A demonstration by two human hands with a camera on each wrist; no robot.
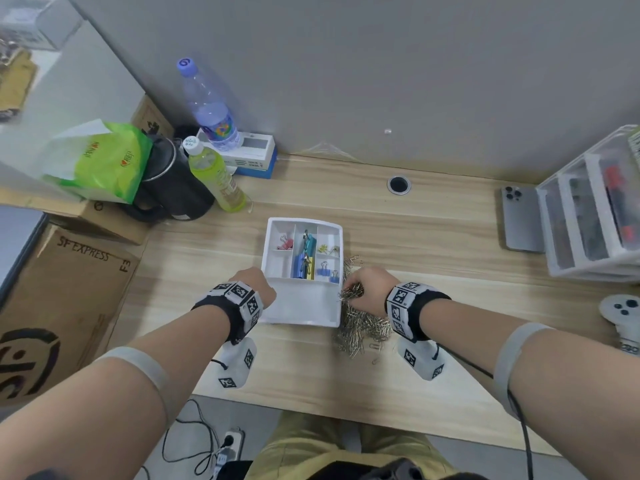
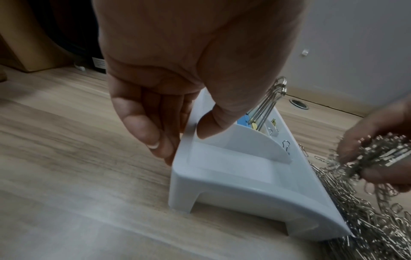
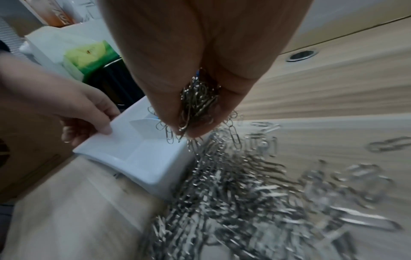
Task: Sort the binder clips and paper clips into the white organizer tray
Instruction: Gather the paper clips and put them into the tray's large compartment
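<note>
My right hand is bunched around a thick clump of silver paper clips, lifted just off the loose pile that lies on the tabletop against the right wall of the white organizer tray. My left hand pinches the tray's left rim, thumb inside and fingers outside, which keeps it from sliding. The binder clips already sit in the small rear compartments: pink at rear left, blue and yellow in the middle slot, small ones at the right. The wide front compartment looks bare, so I judge it the place for this handful. To do it well, I should carry the clump sideways over the right wall, low and level, and loosen my fingers only once the whole bunch hangs above the front compartment. Several clips dangle hooked together below my fingers, and those could snag the rim or drag more from the pile. A slight shake over the pile first should shed the stragglers. My left hand should hold firm until the clips land.
</note>
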